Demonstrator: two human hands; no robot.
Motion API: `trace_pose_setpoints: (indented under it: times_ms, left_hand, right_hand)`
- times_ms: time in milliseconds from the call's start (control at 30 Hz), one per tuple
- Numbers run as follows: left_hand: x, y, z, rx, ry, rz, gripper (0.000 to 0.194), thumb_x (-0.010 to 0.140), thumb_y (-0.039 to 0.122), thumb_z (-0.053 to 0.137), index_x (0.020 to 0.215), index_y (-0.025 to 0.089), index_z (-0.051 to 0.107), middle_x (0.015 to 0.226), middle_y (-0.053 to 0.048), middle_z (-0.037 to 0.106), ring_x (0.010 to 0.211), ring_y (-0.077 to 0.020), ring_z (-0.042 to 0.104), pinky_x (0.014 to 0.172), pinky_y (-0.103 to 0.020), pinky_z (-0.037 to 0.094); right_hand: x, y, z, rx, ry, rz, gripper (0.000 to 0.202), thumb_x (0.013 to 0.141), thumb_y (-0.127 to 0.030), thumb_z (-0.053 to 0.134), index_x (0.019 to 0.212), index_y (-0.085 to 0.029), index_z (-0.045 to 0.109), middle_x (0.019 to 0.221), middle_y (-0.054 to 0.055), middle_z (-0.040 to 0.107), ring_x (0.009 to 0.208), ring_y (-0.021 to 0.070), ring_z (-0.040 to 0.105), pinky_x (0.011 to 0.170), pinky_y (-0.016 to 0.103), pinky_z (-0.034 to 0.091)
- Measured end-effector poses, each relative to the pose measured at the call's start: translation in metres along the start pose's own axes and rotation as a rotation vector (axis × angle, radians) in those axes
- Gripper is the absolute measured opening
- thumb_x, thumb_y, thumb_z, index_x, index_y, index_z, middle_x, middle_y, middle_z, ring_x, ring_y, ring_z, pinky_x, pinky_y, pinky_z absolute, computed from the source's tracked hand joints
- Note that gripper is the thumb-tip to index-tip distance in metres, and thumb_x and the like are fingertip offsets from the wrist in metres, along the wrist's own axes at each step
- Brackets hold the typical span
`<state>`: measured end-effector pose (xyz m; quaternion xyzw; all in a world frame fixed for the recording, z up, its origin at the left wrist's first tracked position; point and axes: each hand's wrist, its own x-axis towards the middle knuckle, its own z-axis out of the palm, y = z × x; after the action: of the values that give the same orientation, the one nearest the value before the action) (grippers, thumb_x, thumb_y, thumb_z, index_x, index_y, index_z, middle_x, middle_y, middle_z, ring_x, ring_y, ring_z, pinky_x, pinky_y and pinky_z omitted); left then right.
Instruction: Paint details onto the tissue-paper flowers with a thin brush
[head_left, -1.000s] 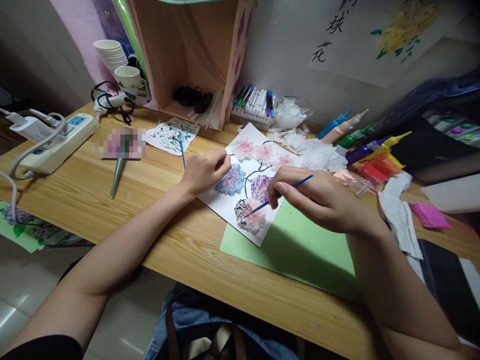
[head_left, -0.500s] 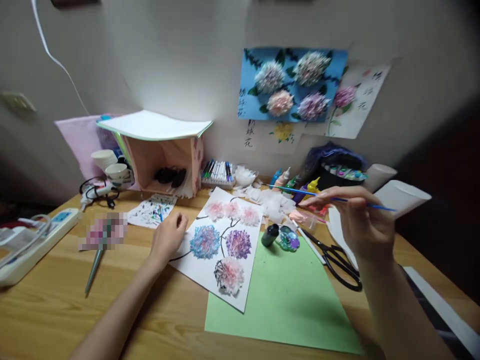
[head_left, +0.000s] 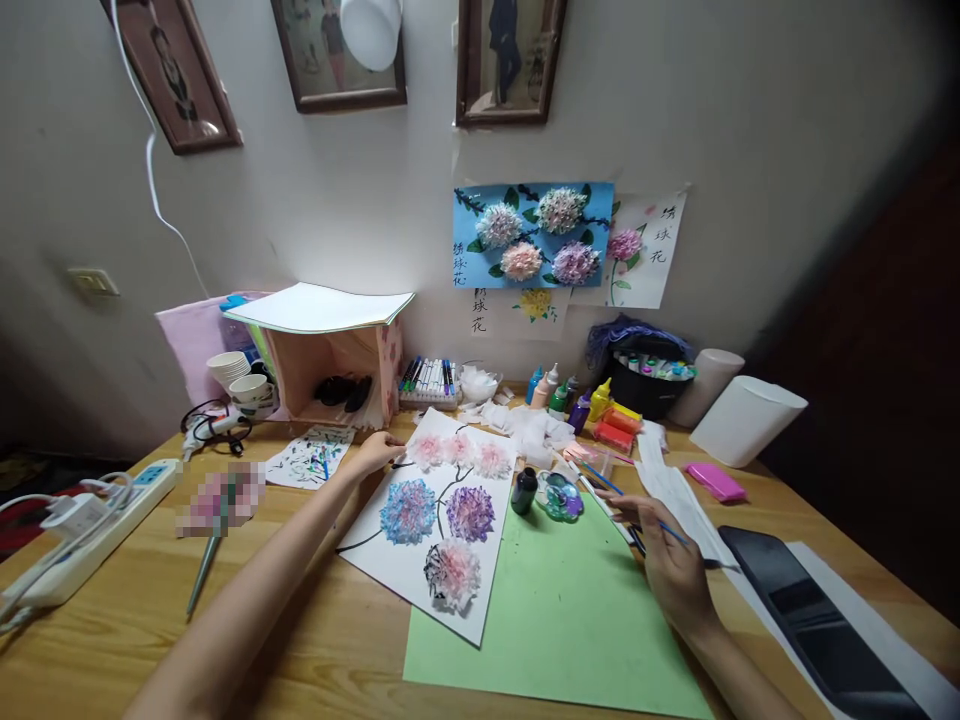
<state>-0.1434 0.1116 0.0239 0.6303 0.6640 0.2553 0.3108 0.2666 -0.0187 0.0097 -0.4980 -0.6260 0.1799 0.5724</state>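
A white sheet with raised paper flowers and painted black branches, the flower picture (head_left: 390, 535), lies tilted on the table, partly over green paper (head_left: 570, 620). At its upper left edge is my left hand (head_left: 379, 455), fingers closed on the border. My right hand (head_left: 675, 570) holds a thin blue paintbrush (head_left: 606, 482), low over the right side of the green paper. Its tip points towards the back of the table. Black-handled scissors (head_left: 637, 540) lie mostly hidden beneath this hand. Left of it stand a dark paint bottle (head_left: 524, 491) and a flower-shaped palette (head_left: 560, 497) smeared with paint.
Paint bottles (head_left: 559, 398), white paper scraps (head_left: 536, 425) and a marker set (head_left: 429, 382) line the back. A black phone-like slab (head_left: 814, 610) and a pink packet (head_left: 716, 482) lie right. A power strip (head_left: 97, 540) runs along the left edge.
My right hand has come down with the paintbrush from above the scissors to near the tabletop. My left hand has slid forward along the picture's left edge. The view has tilted upward.
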Motion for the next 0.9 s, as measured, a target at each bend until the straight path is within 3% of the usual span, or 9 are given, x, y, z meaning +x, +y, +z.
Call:
trace_pose_setpoints:
  times_ms: [200,500,700,900]
  left_hand:
    - [-0.006,-0.001,-0.003,-0.106,-0.005,0.040,0.019,0.056,0.032,0.065,0.062,0.014,0.065,0.056,-0.001,0.061,0.054,-0.0151,0.055,0.051,-0.024,0.040]
    - [-0.029,0.010,-0.023,-0.237,0.188,0.000,0.027,0.059,0.036,0.070,0.070,0.012,0.067,0.067,-0.006,0.068,0.066,-0.0177,0.061,0.053,-0.023,0.043]
    - [-0.002,0.015,-0.021,-0.234,0.343,-0.058,0.026,0.066,0.030,0.068,0.082,0.009,0.068,0.080,-0.011,0.072,0.075,-0.0211,0.066,0.059,-0.025,0.048]
    - [0.027,0.019,-0.007,-0.119,0.455,-0.098,0.024,0.068,0.025,0.067,0.086,0.010,0.070,0.088,-0.014,0.073,0.088,-0.0262,0.067,0.073,-0.027,0.048]
  right_hand:
    - [0.002,0.001,0.001,0.018,-0.010,0.014,0.031,0.092,-0.040,0.040,0.096,-0.021,0.064,0.099,0.009,0.070,0.085,0.0208,0.067,0.067,0.031,0.058]
    - [0.002,-0.004,0.002,0.147,0.023,0.011,0.032,0.091,-0.043,0.041,0.090,-0.020,0.064,0.095,0.010,0.070,0.088,0.0233,0.067,0.065,0.034,0.059]
    - [-0.001,-0.014,-0.001,0.168,0.119,0.036,0.034,0.091,-0.044,0.040,0.088,-0.018,0.063,0.095,0.012,0.069,0.091,0.0238,0.067,0.068,0.035,0.057]
    - [-0.009,-0.017,0.001,0.199,0.113,0.043,0.035,0.092,-0.042,0.038,0.090,-0.017,0.062,0.096,0.012,0.068,0.094,0.0252,0.065,0.069,0.038,0.056]
